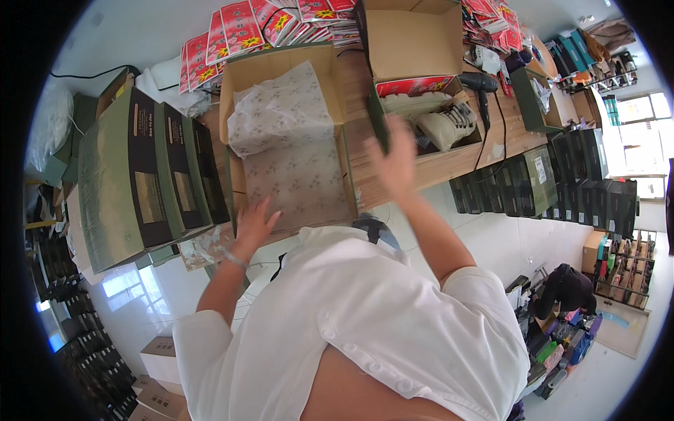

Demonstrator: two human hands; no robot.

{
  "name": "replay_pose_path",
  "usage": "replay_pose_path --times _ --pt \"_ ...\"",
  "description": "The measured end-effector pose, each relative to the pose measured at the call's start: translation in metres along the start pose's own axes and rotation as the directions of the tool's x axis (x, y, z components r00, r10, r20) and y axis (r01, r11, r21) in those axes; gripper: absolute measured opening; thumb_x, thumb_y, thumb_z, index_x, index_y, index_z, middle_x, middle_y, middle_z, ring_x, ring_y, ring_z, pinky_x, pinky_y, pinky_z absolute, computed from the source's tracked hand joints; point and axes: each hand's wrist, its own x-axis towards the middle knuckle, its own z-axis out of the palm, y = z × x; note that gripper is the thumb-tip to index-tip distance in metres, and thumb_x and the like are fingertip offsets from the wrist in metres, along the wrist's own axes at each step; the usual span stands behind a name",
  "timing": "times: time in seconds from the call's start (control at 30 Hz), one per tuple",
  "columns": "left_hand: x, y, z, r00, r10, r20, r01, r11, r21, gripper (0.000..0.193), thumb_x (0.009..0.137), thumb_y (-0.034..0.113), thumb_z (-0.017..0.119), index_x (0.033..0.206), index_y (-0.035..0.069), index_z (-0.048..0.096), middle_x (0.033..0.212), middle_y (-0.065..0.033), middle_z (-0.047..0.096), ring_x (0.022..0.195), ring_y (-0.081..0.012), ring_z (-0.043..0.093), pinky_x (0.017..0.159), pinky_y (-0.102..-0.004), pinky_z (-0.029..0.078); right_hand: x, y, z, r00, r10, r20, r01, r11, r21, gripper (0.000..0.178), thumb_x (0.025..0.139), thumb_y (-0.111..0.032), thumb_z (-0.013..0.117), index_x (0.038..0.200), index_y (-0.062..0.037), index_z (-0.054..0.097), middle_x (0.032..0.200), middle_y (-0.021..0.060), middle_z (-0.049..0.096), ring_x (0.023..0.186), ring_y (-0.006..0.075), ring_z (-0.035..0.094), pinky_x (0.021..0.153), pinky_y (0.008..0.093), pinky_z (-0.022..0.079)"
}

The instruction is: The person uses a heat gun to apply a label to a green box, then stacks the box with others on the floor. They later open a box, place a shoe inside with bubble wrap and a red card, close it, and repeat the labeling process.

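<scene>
On the wooden table [442,167], two boxes sit open side by side. The left hand [254,226] is at the near left corner of the paper-lined box [340,91]. Its fingers are spread wide, and I see nothing held in it. Thin white paper [284,112] with a flower print lies in that box, just past the fingers, bunched up at the far end and flat at the near end.

The right hand [397,160] is blurry. It is by the near left side of the shoe box [414,45], next to the green edge. I cannot tell if it grips that edge or only goes by it. Inside the shoe box, a pale shoe [449,126] with laces lies a bit past that hand and to its right.

A black hair dryer [481,83] lies to the right of the shoe box. Tall green boxes [133,182] stand to the left of the paper-lined box.
</scene>
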Motion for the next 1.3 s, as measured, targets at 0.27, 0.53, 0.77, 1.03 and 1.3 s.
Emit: replay_pose_path --times 0.27,0.53,0.77,1.03,1.3 --pt "-0.044 0.072 0.033 0.919 0.208 -0.335 -0.165 0.974 0.154 0.048 0.082 0.043 0.069 0.123 0.019 0.061 0.118 -0.0046 0.061 0.114 -0.026 0.053 0.108 -0.052 0.026 0.045 0.092 -0.107 0.933 0.337 0.126 -0.236 0.838 -0.492 0.086 0.073 -0.038 0.08 0.142 -0.0105 0.035 0.139 0.0182 0.046 0.125 0.0389 0.047 0.094 0.0482 0.048" --pt "-0.037 0.087 0.055 0.958 0.038 -0.283 -0.001 0.991 0.132 0.043 0.08 0.048 0.069 0.116 0.024 0.066 0.109 -0.0025 0.064 0.106 -0.0251 0.056 0.101 -0.0463 0.032 0.047 0.04 -0.217 0.987 0.129 0.099 -0.132 0.991 0.018 0.073 0.071 -0.03 0.082 0.13 -0.0012 0.051 0.114 0.0241 0.065 0.106 0.0344 0.064 0.087 0.038 0.05" --pt "-0.042 0.088 0.041 0.954 -0.036 -0.299 -0.034 0.974 -0.226 0.054 0.089 0.051 0.059 0.129 0.015 0.056 0.115 -0.01 0.061 0.11 -0.0281 0.056 0.1 -0.0461 0.036 0.036 -0.03 -0.268 0.981 -0.093 0.171 0.059 0.979 0.194 0.073 0.066 -0.023 0.085 0.127 0.0011 0.053 0.113 0.0116 0.063 0.104 0.0197 0.059 0.091 0.034 0.047" --pt "0.001 0.098 -0.022 0.895 -0.252 -0.369 -0.332 0.178 -0.926 0.058 0.099 0.033 0.052 0.148 0.01 0.032 0.141 -0.0104 0.047 0.129 -0.0197 0.046 0.106 -0.0367 0.04 0.061 -0.045 -0.17 0.916 0.107 0.386 -0.396 0.394 0.829 0.061 0.086 -0.028 0.07 0.135 -0.0002 0.046 0.127 0.0107 0.058 0.115 0.0237 0.058 0.1 0.0384 0.044" --pt "0.021 0.062 -0.016 0.999 -0.004 -0.043 -0.035 -0.656 -0.754 0.049 0.102 0.041 0.034 0.137 0.01 0.047 0.133 -0.0088 0.055 0.118 -0.028 0.057 0.101 -0.0477 0.047 0.044 -0.06 -0.05 0.541 0.166 0.824 -0.822 -0.103 0.56 0.054 0.088 -0.033 0.067 0.133 -0.0079 0.05 0.129 0.0118 0.056 0.118 0.0323 0.057 0.083 0.0422 0.059"
